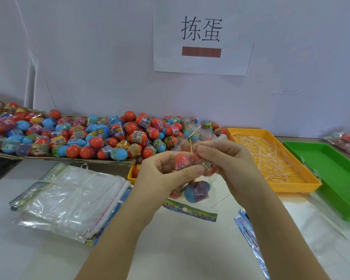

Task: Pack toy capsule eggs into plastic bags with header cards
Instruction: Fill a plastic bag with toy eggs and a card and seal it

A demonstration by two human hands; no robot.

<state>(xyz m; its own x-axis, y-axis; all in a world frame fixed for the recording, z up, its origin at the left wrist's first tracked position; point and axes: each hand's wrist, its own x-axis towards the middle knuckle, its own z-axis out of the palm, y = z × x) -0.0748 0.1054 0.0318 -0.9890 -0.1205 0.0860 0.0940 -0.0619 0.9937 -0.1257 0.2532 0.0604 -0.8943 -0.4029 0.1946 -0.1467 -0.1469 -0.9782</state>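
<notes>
Left hand (162, 178): centre of the frame; my fingers and thumb are curled round a red egg (181, 159).
Right hand (228, 164): just right of centre, touching my left; fingers bent, pinching the plastic bag (199, 136) against the same egg.
Plastic bag: clear, held up between both hands above the desk (190, 251); its upper part stands above my fingers and its lower part hangs below them.
Blue egg (191, 194): inside the hanging part of the bag, below my hands.
Header card (190, 211): a printed strip at the bag's lower end, lying on the desk.
Egg pile (109, 136): red and blue capsules heaped on cardboard (69, 159), left and centre, against the wall.
Empty bags (73, 199): a stack at lower left.
Orange tray (303, 185): right of my hands, holding thin strips.
Green tray (331, 158): far right, touching the orange one.
Packed bags (348, 142): right edge, behind the green tray.
Paper sign (202, 37): on the wall, top centre.
</notes>
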